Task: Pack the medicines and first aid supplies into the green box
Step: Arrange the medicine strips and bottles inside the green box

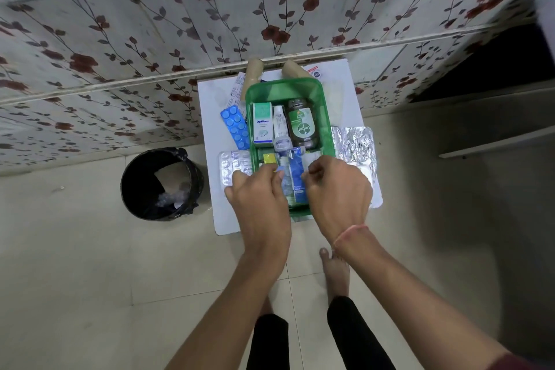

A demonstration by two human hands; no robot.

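Observation:
The green box [326, 117] stands on a small white table [211, 117]. Inside it lie a white Optibex carton [262, 123], a white tube [280, 126] and a dark Dettol bottle [301, 126]. At the box's near end a blue-and-white packet [295, 174] lies between my hands. My left hand [259, 198] has its fingers curled at the packet's left edge, over a yellow sachet [269, 158]. My right hand [338, 192] pinches near the packet's right edge. A blue blister strip [235, 126] lies left of the box, and silver strips lie at left [234, 167] and right [356, 147].
A black bin [162, 185] stands on the tiled floor left of the table. Two brown cardboard rolls [253, 70] lean behind the box against the floral wall. My bare feet are on the floor below the table's near edge. A dark opening is at the upper right.

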